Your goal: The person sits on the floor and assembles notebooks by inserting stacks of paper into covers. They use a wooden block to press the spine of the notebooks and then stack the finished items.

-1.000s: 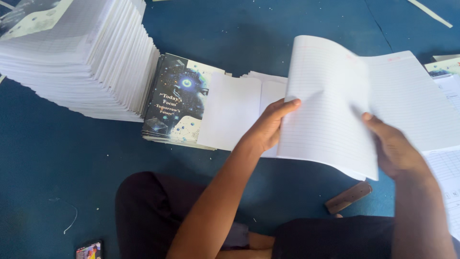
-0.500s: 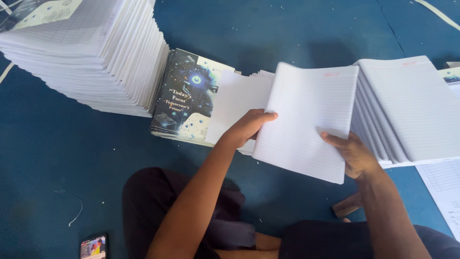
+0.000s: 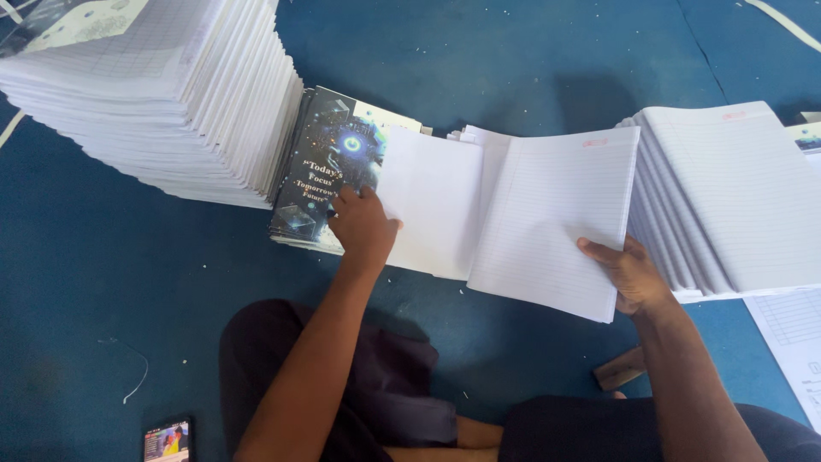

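Two hands work over the blue floor (image 3: 128, 274): the left hand (image 3: 363, 224) lies flat, fingers together, pressing on the dark printed cover (image 3: 329, 167) and the edge of the blank white sheets (image 3: 432, 201) beside it, while the right hand (image 3: 629, 274) is clamped on the near right edge of a lined page bundle (image 3: 552, 218), lifting it tilted. Right of that bundle lies a fanned pile of lined pages (image 3: 735, 197), and far left a tall leaning stack of notebooks (image 3: 162, 94) touches the cover. A phone (image 3: 168, 441) lies near left, and a small brown block (image 3: 622, 368) near the right arm.
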